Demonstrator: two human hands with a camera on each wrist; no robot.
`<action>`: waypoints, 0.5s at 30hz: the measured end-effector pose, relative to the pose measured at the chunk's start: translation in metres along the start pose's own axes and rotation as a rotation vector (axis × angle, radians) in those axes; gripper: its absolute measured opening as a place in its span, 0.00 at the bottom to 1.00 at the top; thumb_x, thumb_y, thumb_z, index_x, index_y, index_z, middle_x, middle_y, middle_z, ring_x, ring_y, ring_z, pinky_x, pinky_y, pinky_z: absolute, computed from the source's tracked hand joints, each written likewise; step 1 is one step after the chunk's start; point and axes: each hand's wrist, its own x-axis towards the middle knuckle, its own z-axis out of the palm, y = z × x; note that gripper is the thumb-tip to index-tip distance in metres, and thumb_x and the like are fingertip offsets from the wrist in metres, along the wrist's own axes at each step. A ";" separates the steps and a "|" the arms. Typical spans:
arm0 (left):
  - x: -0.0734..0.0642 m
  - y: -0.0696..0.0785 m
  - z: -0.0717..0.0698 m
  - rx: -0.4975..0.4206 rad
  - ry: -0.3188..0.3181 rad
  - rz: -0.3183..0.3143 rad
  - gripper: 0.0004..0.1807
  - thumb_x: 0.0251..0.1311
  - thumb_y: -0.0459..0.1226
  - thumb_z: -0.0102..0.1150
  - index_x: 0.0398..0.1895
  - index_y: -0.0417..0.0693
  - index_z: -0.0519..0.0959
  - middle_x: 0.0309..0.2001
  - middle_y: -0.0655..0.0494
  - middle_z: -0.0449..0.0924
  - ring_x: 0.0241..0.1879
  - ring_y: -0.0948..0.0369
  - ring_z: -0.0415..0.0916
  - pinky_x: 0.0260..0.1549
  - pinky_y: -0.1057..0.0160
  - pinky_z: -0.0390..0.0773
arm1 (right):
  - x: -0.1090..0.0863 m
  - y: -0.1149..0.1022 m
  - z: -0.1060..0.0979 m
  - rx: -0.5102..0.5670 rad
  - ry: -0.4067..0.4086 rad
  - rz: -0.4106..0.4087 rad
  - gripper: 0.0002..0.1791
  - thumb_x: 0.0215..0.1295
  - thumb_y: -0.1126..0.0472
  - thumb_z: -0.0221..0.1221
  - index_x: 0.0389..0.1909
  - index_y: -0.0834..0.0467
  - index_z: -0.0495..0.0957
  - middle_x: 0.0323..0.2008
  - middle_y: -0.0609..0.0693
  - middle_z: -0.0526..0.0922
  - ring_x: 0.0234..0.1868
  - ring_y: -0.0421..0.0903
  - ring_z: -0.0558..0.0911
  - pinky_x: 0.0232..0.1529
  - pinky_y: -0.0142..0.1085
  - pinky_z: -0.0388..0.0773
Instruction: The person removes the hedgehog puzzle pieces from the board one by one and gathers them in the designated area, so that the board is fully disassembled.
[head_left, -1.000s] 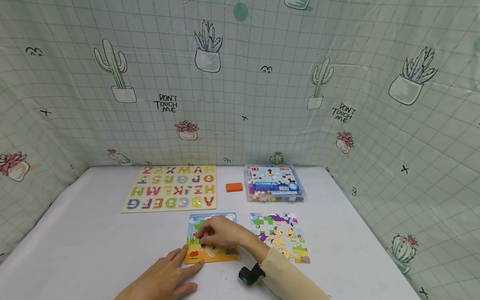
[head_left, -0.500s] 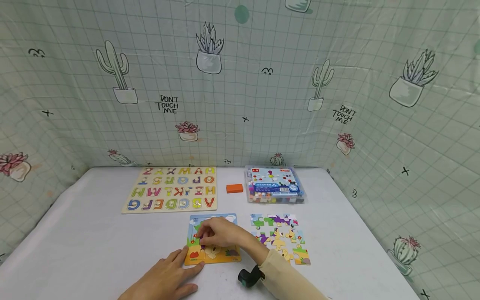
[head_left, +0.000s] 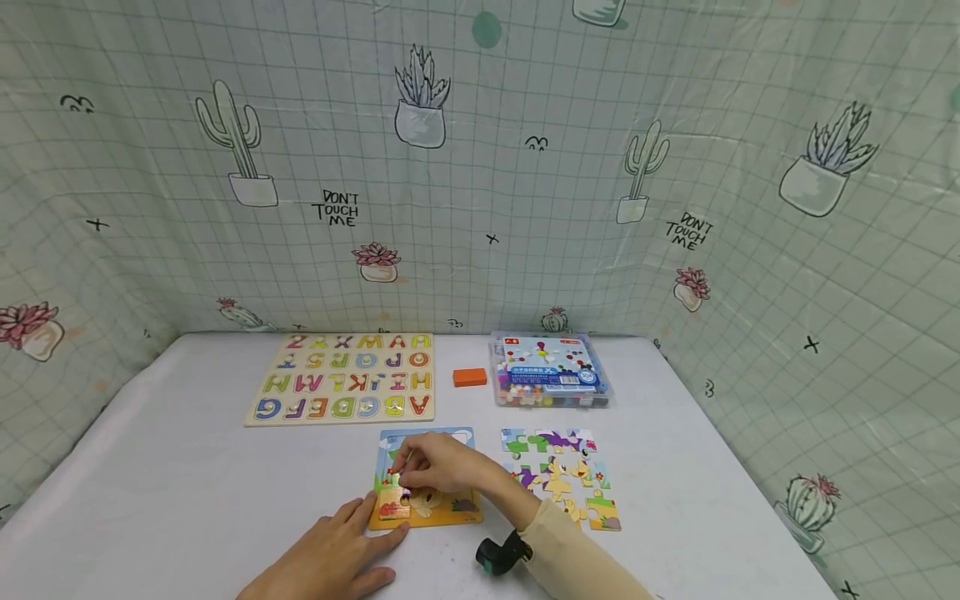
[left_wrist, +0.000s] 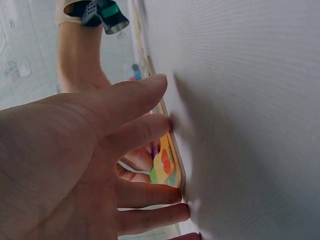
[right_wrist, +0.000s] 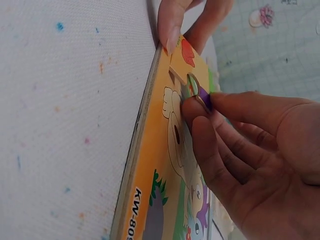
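Observation:
A cartoon jigsaw board (head_left: 442,522) with a blue and orange border lies in front of me. My right hand (head_left: 438,462) is over it, thumb and fingers pinching a puzzle piece (head_left: 393,505) with a red patch and a purple knob at the lower left corner. In the right wrist view one edge of that piece (right_wrist: 200,66) stands tilted up from the board (right_wrist: 150,145). My left hand (head_left: 322,554) lies with fingers extended, fingertips at the board's left and near edges. Beside the board on the right, several loose puzzle pieces (head_left: 557,479) are spread in rough rows.
An alphabet board (head_left: 341,383) lies at the back left. Behind the jigsaw board sits an orange block (head_left: 469,377). A clear plastic box (head_left: 551,371) of colourful parts stands at the back right. Patterned cloth (head_left: 480,183) encloses the white table (head_left: 195,492).
The piece with the red patch now shows raised and shiny at the board's lower left, where it lay flat before. Both hands have stayed nearly in place.

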 end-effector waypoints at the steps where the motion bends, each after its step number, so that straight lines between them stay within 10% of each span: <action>1: 0.000 0.000 0.000 0.000 -0.004 -0.005 0.28 0.59 0.59 0.60 0.62 0.67 0.77 0.68 0.33 0.66 0.63 0.39 0.67 0.51 0.33 0.74 | 0.000 0.000 0.000 0.002 -0.001 -0.002 0.04 0.67 0.65 0.61 0.41 0.57 0.80 0.28 0.46 0.85 0.26 0.33 0.81 0.29 0.24 0.77; 15: 0.001 0.002 -0.001 -0.001 -0.029 -0.044 0.29 0.57 0.59 0.61 0.63 0.69 0.76 0.68 0.36 0.66 0.64 0.41 0.66 0.54 0.34 0.72 | -0.012 0.006 -0.013 0.013 -0.010 -0.035 0.06 0.69 0.64 0.59 0.43 0.59 0.81 0.32 0.50 0.86 0.29 0.36 0.81 0.34 0.23 0.76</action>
